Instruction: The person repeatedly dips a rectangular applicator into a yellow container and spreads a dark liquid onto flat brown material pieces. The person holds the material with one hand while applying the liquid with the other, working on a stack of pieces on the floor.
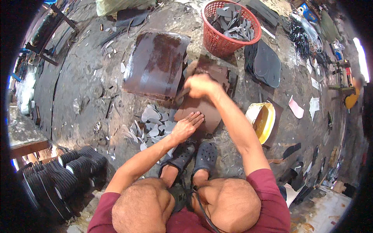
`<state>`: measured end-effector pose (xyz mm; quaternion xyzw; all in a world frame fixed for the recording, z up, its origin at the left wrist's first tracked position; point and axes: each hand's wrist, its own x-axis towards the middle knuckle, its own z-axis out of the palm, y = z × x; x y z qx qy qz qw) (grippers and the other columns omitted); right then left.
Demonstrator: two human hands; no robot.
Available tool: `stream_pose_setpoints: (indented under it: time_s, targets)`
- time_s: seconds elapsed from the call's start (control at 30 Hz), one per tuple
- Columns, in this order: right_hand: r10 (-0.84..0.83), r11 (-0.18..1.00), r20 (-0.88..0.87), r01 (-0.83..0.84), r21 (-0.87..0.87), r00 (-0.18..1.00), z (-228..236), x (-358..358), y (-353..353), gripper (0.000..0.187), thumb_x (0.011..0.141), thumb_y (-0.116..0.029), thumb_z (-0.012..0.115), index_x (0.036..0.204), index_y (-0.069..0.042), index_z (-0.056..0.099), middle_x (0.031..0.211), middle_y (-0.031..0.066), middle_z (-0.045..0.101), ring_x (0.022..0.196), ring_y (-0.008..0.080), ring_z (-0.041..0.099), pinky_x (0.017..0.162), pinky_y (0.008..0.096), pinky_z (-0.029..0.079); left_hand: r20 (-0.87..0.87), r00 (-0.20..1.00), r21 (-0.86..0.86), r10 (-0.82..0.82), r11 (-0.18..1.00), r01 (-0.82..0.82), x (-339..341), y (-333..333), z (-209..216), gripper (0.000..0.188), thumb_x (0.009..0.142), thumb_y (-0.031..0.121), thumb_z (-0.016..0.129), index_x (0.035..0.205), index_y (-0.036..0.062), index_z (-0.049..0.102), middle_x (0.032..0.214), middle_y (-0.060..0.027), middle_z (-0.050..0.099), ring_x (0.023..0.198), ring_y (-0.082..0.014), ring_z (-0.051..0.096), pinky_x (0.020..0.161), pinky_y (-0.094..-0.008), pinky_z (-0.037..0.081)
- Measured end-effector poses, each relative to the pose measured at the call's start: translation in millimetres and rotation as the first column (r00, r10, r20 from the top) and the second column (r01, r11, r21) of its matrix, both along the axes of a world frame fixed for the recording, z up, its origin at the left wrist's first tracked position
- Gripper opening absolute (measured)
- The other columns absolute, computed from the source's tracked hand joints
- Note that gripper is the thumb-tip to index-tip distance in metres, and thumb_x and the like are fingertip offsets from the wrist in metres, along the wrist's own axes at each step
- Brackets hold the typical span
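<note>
On the floor in front of my feet lies a brown sheet [202, 112]. My left hand [189, 126] rests flat on its near left part, fingers stretched out. Beyond it, my right hand [201, 86] is closed, slightly blurred, over the sheet's far part. A short dark tool-like piece [182, 93] sticks out at its left side; its kind cannot be made out. Left of the right hand stands a stack of dark brown sheets [157, 64] with a worn, shiny top. A loose pile of grey rounded cut pieces [149, 126] lies left of my left hand.
A red plastic basket [219, 42] of grey pieces stands at the back. Beside it lie stacked dark sheets [267, 64]. A cut-open yellow container [268, 120] is at right. Black sole stacks [62, 174] stand lower left. Scraps litter the floor [91, 77].
</note>
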<state>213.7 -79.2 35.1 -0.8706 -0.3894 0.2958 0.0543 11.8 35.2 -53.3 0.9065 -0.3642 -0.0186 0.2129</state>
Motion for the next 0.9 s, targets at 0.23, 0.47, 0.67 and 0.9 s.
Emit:
stream_pose_setpoints:
  time_s: [0.23, 0.47, 0.67, 0.9]
  targets:
    - [-0.613, 0.79, 0.254, 0.572, 0.221, 0.748, 7.2, 15.1, -60.2, 0.04, 0.086, -0.023, 0.062, 0.124, -0.032, 0.069, 0.116, 0.0083, 0.073, 0.107, 0.0298, 0.07, 0.089, 0.0461, 0.056, 0.023, 1.0, -0.014, -0.001, 1.0, 0.001, 28.5, -8.1, 18.0, 0.057, 0.085, 0.007, 0.058, 0.141, -0.0014, 0.049, 0.151, -0.0158, 0.049, 0.142, -0.0308, 0.044, 0.119, -0.0425, 0.035]
    - [-0.128, 0.991, 0.076, 0.131, -0.035, 0.989, 9.1, -23.9, -26.1, 0.05, 0.078, -0.018, 0.062, 0.124, -0.034, 0.07, 0.117, 0.0092, 0.073, 0.108, 0.0305, 0.07, 0.092, 0.0447, 0.055, -0.015, 0.999, 0.066, -0.048, 0.997, 0.049, 34.8, -4.6, 12.7, 0.058, 0.086, 0.008, 0.057, 0.143, -0.0024, 0.047, 0.151, -0.0189, 0.047, 0.143, -0.0328, 0.043, 0.119, -0.0442, 0.035]
    - [-0.552, 0.834, 0.335, 0.495, 0.245, 0.764, -4.0, -2.0, -58.4, 0.036, 0.087, -0.022, 0.062, 0.122, -0.026, 0.07, 0.104, 0.0135, 0.075, 0.093, 0.0346, 0.073, 0.079, 0.0493, 0.057, -0.029, 0.999, 0.047, -0.034, 0.998, 0.035, 45.4, -13.6, 6.0, 0.062, 0.086, 0.004, 0.055, 0.146, -0.0022, 0.042, 0.156, -0.0192, 0.04, 0.148, -0.0333, 0.033, 0.122, -0.0457, 0.03]
    - [-0.201, 0.967, 0.295, 0.141, 0.212, 0.934, -23.6, -78.3, -37.5, 0.033, 0.085, -0.018, 0.061, 0.116, -0.019, 0.069, 0.094, 0.0104, 0.075, 0.089, 0.0326, 0.073, 0.074, 0.0479, 0.058, 0.078, 0.991, -0.168, -0.105, 0.979, 0.117, -10.4, -44.1, 24.6, 0.055, 0.079, 0.01, 0.063, 0.132, 0.0002, 0.057, 0.142, -0.0169, 0.054, 0.138, -0.0321, 0.047, 0.116, -0.0419, 0.039]
